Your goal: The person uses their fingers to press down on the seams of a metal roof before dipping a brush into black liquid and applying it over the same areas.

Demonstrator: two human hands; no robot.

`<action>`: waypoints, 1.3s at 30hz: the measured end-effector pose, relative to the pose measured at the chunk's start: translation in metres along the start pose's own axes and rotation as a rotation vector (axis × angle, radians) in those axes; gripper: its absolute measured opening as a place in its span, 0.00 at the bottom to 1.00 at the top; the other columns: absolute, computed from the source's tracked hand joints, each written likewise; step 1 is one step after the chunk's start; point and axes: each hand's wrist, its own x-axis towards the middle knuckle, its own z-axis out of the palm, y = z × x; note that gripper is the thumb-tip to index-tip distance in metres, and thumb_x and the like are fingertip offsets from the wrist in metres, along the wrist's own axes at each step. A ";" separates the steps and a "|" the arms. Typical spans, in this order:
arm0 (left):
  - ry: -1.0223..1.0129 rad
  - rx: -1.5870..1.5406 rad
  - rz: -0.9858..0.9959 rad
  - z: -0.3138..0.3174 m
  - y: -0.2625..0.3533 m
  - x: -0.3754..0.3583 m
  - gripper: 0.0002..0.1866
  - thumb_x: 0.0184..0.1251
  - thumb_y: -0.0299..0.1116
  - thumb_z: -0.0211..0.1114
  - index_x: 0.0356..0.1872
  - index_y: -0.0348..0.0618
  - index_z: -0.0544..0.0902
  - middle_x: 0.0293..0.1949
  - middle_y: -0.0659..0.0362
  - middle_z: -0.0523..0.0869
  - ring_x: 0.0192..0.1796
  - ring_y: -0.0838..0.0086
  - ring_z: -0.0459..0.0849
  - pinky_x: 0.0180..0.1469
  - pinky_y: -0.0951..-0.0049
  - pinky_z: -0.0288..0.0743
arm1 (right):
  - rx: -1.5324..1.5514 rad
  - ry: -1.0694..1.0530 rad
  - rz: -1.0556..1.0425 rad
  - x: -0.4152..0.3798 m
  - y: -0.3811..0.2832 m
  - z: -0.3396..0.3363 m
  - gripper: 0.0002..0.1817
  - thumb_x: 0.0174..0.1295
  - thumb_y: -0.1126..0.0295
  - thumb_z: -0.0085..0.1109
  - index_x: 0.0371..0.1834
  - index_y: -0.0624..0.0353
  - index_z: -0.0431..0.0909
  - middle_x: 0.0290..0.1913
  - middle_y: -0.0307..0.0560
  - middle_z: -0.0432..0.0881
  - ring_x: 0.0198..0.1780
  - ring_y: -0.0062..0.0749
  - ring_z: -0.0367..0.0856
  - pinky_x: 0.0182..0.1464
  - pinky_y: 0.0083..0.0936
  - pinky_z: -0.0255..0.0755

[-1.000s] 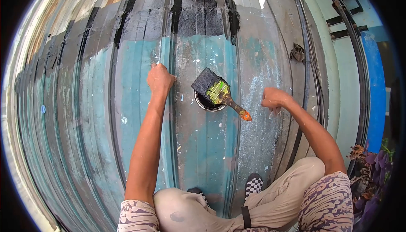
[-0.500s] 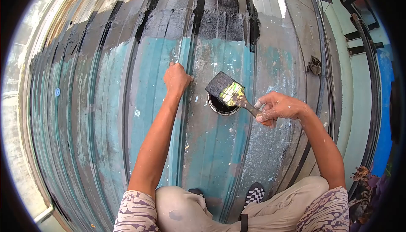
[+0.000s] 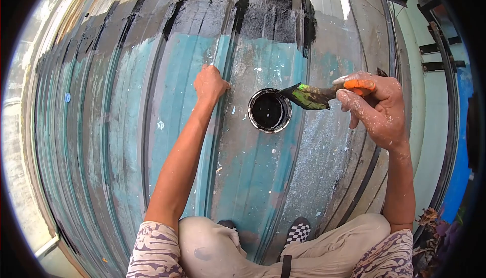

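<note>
My right hand (image 3: 379, 108) grips a wide paintbrush (image 3: 314, 97) by its handle, whose orange end shows between the fingers. Yellow-green smears mark the brush's middle, and its dark bristle tip points left at the rim of a round can (image 3: 270, 110). Black paint (image 3: 267, 112) fills part of that can, which stands on the ribbed metal roof (image 3: 253, 171). To the can's left, my left hand (image 3: 210, 84) leans on the roof beside a raised rib, fingers curled in and thumb toward the rib. I see nothing held in it.
A band of black coating (image 3: 266, 17) crosses the roof's upper part, above worn teal paint. Raised ribs run lengthwise. My checkered shoe (image 3: 298, 230) is near the bottom. Cables and a dark metal frame (image 3: 443, 75) line the right side; a small blue disc (image 3: 68, 97) lies left.
My right hand has moved up and right, carrying the brush off the can's top and turning it edge-on. The can's opening now shows fully. My left hand stays at the same rib.
</note>
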 end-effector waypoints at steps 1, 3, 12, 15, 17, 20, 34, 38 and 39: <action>0.000 0.002 -0.001 0.000 0.000 0.000 0.19 0.36 0.34 0.82 0.30 0.36 0.85 0.47 0.45 0.84 0.44 0.50 0.85 0.44 0.55 0.80 | -0.003 0.002 -0.021 -0.001 0.000 0.006 0.09 0.61 0.72 0.64 0.40 0.69 0.83 0.22 0.42 0.80 0.17 0.17 0.74 0.19 0.14 0.68; 0.001 0.005 -0.004 -0.001 0.001 0.001 0.19 0.36 0.34 0.82 0.30 0.36 0.85 0.47 0.45 0.84 0.44 0.50 0.85 0.44 0.55 0.80 | 0.015 0.022 -0.057 -0.005 0.001 0.019 0.08 0.59 0.75 0.65 0.37 0.70 0.82 0.23 0.44 0.80 0.19 0.18 0.75 0.20 0.16 0.65; 0.024 0.017 0.012 0.004 -0.002 0.000 0.18 0.35 0.34 0.82 0.28 0.36 0.85 0.47 0.45 0.84 0.44 0.50 0.85 0.44 0.55 0.80 | -0.180 -0.045 -0.311 -0.005 0.019 0.064 0.08 0.52 0.77 0.66 0.31 0.71 0.80 0.30 0.61 0.83 0.29 0.52 0.84 0.34 0.34 0.77; 0.018 0.041 0.022 0.004 -0.003 0.000 0.19 0.36 0.34 0.82 0.29 0.36 0.85 0.46 0.46 0.84 0.44 0.51 0.85 0.44 0.55 0.80 | -0.155 0.015 -0.436 -0.005 0.034 0.082 0.08 0.52 0.77 0.65 0.32 0.71 0.80 0.30 0.61 0.83 0.29 0.51 0.84 0.34 0.34 0.78; 0.007 0.021 0.011 0.001 0.000 -0.001 0.19 0.36 0.35 0.82 0.30 0.36 0.86 0.46 0.46 0.84 0.44 0.51 0.85 0.44 0.56 0.80 | -0.204 -0.049 -0.343 -0.006 0.039 0.089 0.09 0.53 0.75 0.65 0.34 0.72 0.80 0.31 0.61 0.83 0.30 0.53 0.84 0.35 0.35 0.78; -0.001 0.013 0.004 -0.001 0.001 -0.002 0.19 0.36 0.35 0.82 0.30 0.36 0.86 0.46 0.46 0.84 0.44 0.51 0.85 0.45 0.56 0.80 | -0.234 -0.035 -0.338 -0.002 0.056 0.099 0.10 0.53 0.74 0.65 0.36 0.71 0.80 0.32 0.61 0.83 0.31 0.53 0.84 0.35 0.35 0.78; 0.041 0.005 0.021 0.002 -0.002 -0.001 0.20 0.35 0.37 0.82 0.27 0.34 0.85 0.42 0.45 0.85 0.43 0.50 0.85 0.44 0.56 0.79 | 0.259 0.056 0.198 0.011 0.082 0.080 0.11 0.65 0.68 0.61 0.34 0.69 0.82 0.25 0.46 0.84 0.26 0.24 0.83 0.30 0.21 0.79; 0.089 -0.004 0.046 0.004 -0.003 -0.001 0.21 0.32 0.39 0.83 0.23 0.32 0.86 0.39 0.42 0.85 0.39 0.49 0.85 0.41 0.55 0.79 | 0.415 0.105 0.237 0.012 0.092 0.061 0.11 0.65 0.68 0.61 0.37 0.69 0.81 0.27 0.47 0.83 0.25 0.25 0.84 0.28 0.20 0.79; 0.090 -0.002 0.047 0.003 -0.004 -0.001 0.21 0.32 0.39 0.83 0.23 0.32 0.86 0.39 0.42 0.85 0.39 0.49 0.85 0.41 0.55 0.79 | 0.516 0.137 0.261 0.013 0.095 0.056 0.11 0.64 0.68 0.61 0.36 0.68 0.81 0.28 0.47 0.83 0.25 0.26 0.83 0.27 0.21 0.79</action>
